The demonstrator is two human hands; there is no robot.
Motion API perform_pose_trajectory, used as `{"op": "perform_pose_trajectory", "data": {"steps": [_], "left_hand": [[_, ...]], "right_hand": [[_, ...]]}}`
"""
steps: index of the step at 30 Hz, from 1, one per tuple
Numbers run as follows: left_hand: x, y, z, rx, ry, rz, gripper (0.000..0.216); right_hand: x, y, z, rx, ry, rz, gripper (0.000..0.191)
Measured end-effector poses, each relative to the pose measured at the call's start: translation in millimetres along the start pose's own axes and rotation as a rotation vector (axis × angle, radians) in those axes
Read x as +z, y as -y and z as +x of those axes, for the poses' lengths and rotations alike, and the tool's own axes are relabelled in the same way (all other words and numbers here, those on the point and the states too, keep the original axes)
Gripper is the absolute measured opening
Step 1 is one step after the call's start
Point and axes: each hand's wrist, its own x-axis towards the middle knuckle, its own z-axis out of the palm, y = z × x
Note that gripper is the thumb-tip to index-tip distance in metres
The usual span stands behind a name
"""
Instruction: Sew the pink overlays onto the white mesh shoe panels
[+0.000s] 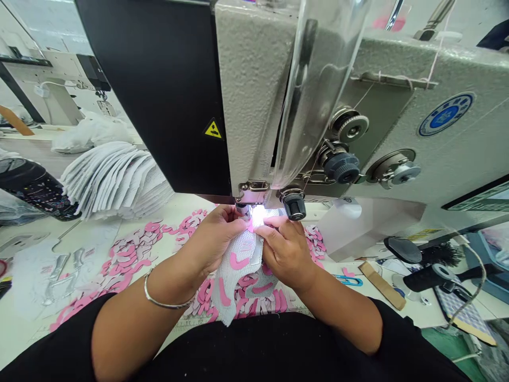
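- Thumb and forefinger of the left hand are drawn together on the upper edge of a pale mesh fabric piece, gripping it.
- The right hand has its thumb and forefinger at the fabric's other side, remaining fingers curled; whether it pinches the cloth or only presses on it, I cannot tell.
- The fabric piece lies between both hands, its upper end under the sewing machine's head and its lower end hanging towards the person; pink curved patches show on it.
- A bright work light glares between the fingertips, hiding detail there.
- A silvery bracelet circles the left wrist.
- Loose pink pieces spread in heaps left of the hands, with more below and to the right.
- Above stands the sewing machine, with a black cover, a clear guard and a round blue sticker.
- Left of it, a fanned stack of pale fabric leans near a dark patterned cylinder.
- On the right lie a blue tool and a brown strip.
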Motion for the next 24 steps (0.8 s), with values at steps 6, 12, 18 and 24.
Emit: {"op": "perform_pose_trajectory", "data": {"steps": [6, 12, 18, 24], "left_hand": [[3.1, -1.3, -1.3, 0.005, 0.017, -0.059, 0.019], [4.4, -1.2, -2.8, -0.003, 0.024, -0.087, 0.019], [3.8, 0.3, -2.4, -0.003, 0.024, -0.105, 0.020], [3.7, 1.6, -2.8, 0.000, -0.020, -0.077, 0.022]], "right_hand": [[-0.4, 1.8, 0.7, 0.007, -0.008, -0.013, 0.025], [-1.3, 2.7, 2.2, 0.006, -0.022, -0.014, 0.024], [-0.8, 1.8, 1.8, 0.001, -0.026, 0.003, 0.024], [0.2, 0.3, 0.8, 0.011, -0.023, 0.018, 0.024]]}}
